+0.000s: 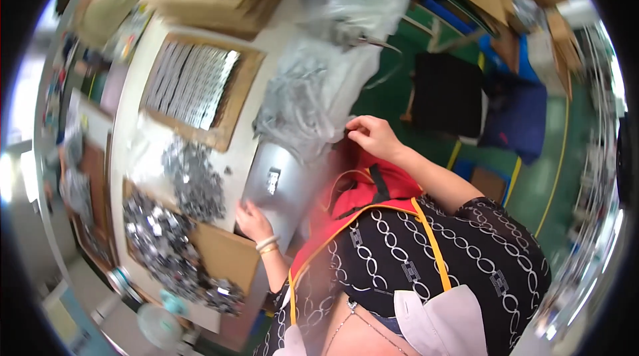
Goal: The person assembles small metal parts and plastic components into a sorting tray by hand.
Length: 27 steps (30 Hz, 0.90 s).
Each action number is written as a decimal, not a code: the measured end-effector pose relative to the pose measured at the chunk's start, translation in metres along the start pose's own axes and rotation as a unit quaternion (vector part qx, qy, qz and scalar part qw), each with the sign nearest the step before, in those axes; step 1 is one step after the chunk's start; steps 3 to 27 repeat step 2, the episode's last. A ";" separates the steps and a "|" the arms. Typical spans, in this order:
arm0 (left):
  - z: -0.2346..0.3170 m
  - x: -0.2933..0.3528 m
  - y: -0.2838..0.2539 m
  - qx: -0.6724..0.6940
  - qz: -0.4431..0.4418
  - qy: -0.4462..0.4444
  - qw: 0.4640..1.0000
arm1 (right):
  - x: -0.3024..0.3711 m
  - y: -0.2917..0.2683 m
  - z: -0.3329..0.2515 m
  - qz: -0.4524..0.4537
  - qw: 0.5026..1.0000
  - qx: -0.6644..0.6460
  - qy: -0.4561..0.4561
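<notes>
A smooth silver-grey panel lies at the table's right edge in front of me, with a small dark-and-white rectangular piece on it. My left hand, wearing bracelets, rests beside the panel's near left corner, its fingers slightly apart and nothing visible in them. Across from it, my right hand is curled with thumb and fingertips pinched together, by the edge of a clear plastic bag of grey pieces. What the pinch holds, if anything, is too small to make out.
On the white table stand a cardboard tray of silver strips, a pile of small shiny pieces and a box of more pieces. Stacked cardboard is at the back. A black-covered stool stands right. Another person is far left.
</notes>
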State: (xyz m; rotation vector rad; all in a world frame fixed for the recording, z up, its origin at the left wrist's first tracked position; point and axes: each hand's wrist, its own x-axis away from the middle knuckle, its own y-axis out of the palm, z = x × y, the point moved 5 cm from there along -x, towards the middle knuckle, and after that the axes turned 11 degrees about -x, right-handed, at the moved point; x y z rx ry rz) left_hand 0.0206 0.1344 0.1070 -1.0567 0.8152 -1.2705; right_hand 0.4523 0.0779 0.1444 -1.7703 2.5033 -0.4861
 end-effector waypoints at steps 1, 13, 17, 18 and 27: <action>0.015 -0.008 -0.014 0.022 -0.012 -0.003 1.000 | 0.012 -0.021 0.016 0.030 0.999 0.003 0.017; 0.030 -0.017 -0.020 0.044 -0.023 -0.010 0.999 | 0.022 -0.045 0.019 0.046 0.996 0.031 0.071; 0.030 -0.017 -0.020 0.044 -0.023 -0.010 0.999 | 0.022 -0.045 0.019 0.046 0.996 0.031 0.071; 0.030 -0.017 -0.020 0.044 -0.023 -0.010 0.999 | 0.022 -0.045 0.019 0.046 0.996 0.031 0.071; 0.030 -0.017 -0.020 0.044 -0.023 -0.010 0.999 | 0.022 -0.045 0.019 0.046 0.996 0.031 0.071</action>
